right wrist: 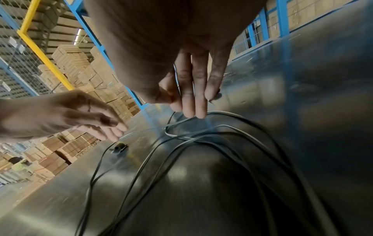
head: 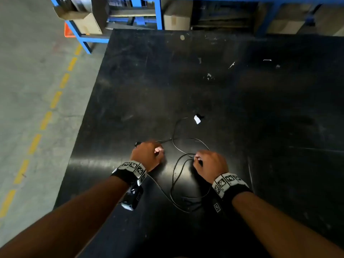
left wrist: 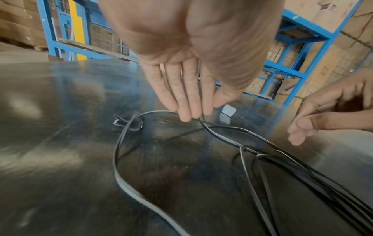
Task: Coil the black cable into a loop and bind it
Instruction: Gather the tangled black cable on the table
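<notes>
Both forearms come in from the near edge, each with a wristband carrying black and white marker squares. At the end of the left arm, the left hand point(head: 148, 155) is low over the black table point(head: 260, 108). In the left wrist view its fingers point(left wrist: 185, 95) are straight and held together, and the thumb tip meets the forefinger with a thin strand of the black cable point(head: 174, 181) between them, so this hand pinches the cable just above the table top. The right hand point(head: 210, 165) is just beside it, to the right. In the right wrist view its fingers point(right wrist: 193, 89) also point down, nearly straight and together, and the thumb presses a strand against them; it pinches the cable too.

Between the two hands and back toward the person, the cable lies on the table in several loose loops that cross each other. One strand runs away from the hands toward the far side of the table. Just beyond the left hand, a small black plug point(left wrist: 129, 123) lies on the table. A little farther from both hands lies a small white scrap point(head: 197, 119). Past the far edge of the table stand blue racks point(head: 158, 13) with cardboard boxes point(head: 87, 23), and to the left of the left arm is a grey floor point(head: 28, 90) with a dashed yellow line.
</notes>
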`<state>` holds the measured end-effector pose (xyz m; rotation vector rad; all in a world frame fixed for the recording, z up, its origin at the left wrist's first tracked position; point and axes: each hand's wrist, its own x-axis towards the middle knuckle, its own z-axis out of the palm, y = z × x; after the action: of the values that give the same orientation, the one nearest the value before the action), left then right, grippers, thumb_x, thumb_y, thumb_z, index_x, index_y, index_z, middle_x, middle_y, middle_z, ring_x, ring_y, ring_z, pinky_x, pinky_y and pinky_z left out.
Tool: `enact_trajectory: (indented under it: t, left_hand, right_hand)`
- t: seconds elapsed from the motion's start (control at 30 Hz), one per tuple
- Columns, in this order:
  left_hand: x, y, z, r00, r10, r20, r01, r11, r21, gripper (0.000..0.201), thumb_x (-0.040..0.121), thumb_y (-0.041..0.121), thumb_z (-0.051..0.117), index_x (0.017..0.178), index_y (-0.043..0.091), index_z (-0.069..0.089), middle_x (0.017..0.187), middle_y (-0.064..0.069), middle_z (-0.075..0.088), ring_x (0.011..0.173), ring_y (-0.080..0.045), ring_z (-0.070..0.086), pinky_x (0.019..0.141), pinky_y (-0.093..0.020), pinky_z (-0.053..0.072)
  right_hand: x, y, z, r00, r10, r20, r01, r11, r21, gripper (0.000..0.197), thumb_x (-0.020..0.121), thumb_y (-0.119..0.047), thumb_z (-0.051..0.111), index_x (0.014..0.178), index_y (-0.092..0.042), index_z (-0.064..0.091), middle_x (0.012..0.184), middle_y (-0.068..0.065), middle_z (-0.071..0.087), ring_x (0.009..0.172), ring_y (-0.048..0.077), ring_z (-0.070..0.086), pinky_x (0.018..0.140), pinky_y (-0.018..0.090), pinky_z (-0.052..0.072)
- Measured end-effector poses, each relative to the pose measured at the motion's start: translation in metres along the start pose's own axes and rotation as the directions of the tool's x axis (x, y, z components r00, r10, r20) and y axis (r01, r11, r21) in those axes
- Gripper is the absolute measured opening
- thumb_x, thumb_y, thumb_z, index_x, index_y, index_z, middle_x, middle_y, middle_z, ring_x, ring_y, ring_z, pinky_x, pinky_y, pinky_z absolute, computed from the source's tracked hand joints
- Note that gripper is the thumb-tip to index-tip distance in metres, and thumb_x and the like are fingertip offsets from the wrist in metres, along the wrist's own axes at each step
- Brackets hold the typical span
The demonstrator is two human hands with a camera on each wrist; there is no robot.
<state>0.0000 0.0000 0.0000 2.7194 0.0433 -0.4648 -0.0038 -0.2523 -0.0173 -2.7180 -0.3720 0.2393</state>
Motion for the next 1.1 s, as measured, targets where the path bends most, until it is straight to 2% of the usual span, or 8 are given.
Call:
enact_trajectory:
  t: [0.2,0.3,0.4,0.47,0.6,0.83,0.97,1.1]
  left_hand:
    - [0.040,-0.002,0.013,0.996,-0.084,0.016,0.081,0.989,0.122,0.051,0.092,0.038,0.067,0.140,0.025,0.055,0.140,-0.007,0.051,0.132,-0.028,0.050,0.102,-0.048,0.052]
    - [0.049,-0.007,0.018,0.988,-0.115,0.105,0.100,0.986,0.136,0.041,0.094,0.032,0.064,0.134,0.026,0.060,0.134,-0.007,0.060,0.121,-0.031,0.061,0.096,-0.048,0.054]
    - [0.051,-0.008,0.020,0.990,-0.089,0.108,0.078,0.992,0.102,0.034,0.093,0.029,0.063,0.127,0.025,0.065,0.127,-0.007,0.068,0.113,-0.032,0.067,0.091,-0.045,0.053]
    - [0.049,-0.008,0.023,0.992,-0.073,0.100,0.065,0.995,0.081,0.036,0.093,0.030,0.064,0.129,0.023,0.064,0.127,-0.008,0.068,0.113,-0.033,0.067,0.091,-0.044,0.052]
    - [0.042,-0.009,0.033,0.996,-0.041,0.084,0.035,0.997,0.069,0.054,0.090,0.041,0.068,0.138,0.021,0.054,0.131,-0.011,0.060,0.120,-0.034,0.061,0.102,-0.050,0.051]
    - [0.013,0.014,0.049,0.991,0.131,-0.005,-0.129,0.980,0.152,0.089,0.074,0.069,0.071,0.148,0.027,0.044,0.151,-0.011,0.040,0.140,-0.032,0.040,0.117,-0.054,0.037]
    - [-0.014,0.034,0.064,0.975,0.158,0.157,-0.178,0.976,0.123,0.079,0.077,0.058,0.078,0.142,0.026,0.045,0.140,-0.007,0.050,0.120,-0.031,0.059,0.099,-0.047,0.053]
    - [-0.036,0.029,0.081,0.970,0.014,0.243,-0.009,1.000,-0.018,0.068,0.082,0.028,0.081,0.138,0.020,0.043,0.129,-0.012,0.061,0.106,-0.035,0.067,0.085,-0.043,0.057]
  right_hand:
    - [0.052,-0.015,0.020,0.997,0.044,0.070,-0.044,0.999,-0.006,0.013,0.091,-0.030,0.060,0.090,-0.021,0.070,0.091,-0.004,0.071,0.082,0.017,0.063,0.069,0.025,0.038]
    - [0.060,-0.012,0.032,0.991,0.052,0.127,-0.052,0.999,0.003,0.009,0.087,-0.023,0.066,0.093,-0.020,0.073,0.099,-0.003,0.072,0.097,0.019,0.065,0.077,0.027,0.045]
    - [0.061,-0.003,0.035,0.978,0.053,0.202,-0.077,0.991,0.110,0.014,0.082,-0.015,0.064,0.085,-0.022,0.076,0.092,-0.004,0.075,0.087,0.018,0.069,0.073,0.024,0.048]
    - [0.058,0.009,0.030,0.985,0.112,0.135,-0.137,0.970,0.202,0.016,0.083,-0.013,0.062,0.086,-0.022,0.075,0.090,-0.005,0.074,0.078,0.014,0.067,0.073,0.023,0.049]
    - [0.037,0.045,0.018,0.962,0.272,0.014,-0.268,0.937,0.225,0.016,0.083,-0.010,0.062,0.087,-0.021,0.073,0.090,0.001,0.071,0.074,0.020,0.067,0.073,0.030,0.056]
    - [-0.007,0.063,0.026,0.950,0.272,0.152,-0.298,0.936,0.186,0.019,0.078,-0.014,0.074,0.092,-0.027,0.071,0.089,-0.008,0.063,0.078,0.011,0.062,0.074,0.030,0.057]
    - [-0.006,0.058,0.028,0.929,0.355,0.102,-0.368,0.912,0.182,0.022,0.083,-0.005,0.059,0.085,-0.022,0.073,0.089,0.001,0.075,0.074,0.017,0.064,0.070,0.022,0.048]
    - [-0.004,0.054,0.027,0.895,0.426,0.131,-0.445,0.872,0.205,0.015,0.075,-0.011,0.064,0.072,-0.026,0.063,0.083,0.005,0.075,0.079,0.028,0.071,0.078,0.036,0.061]
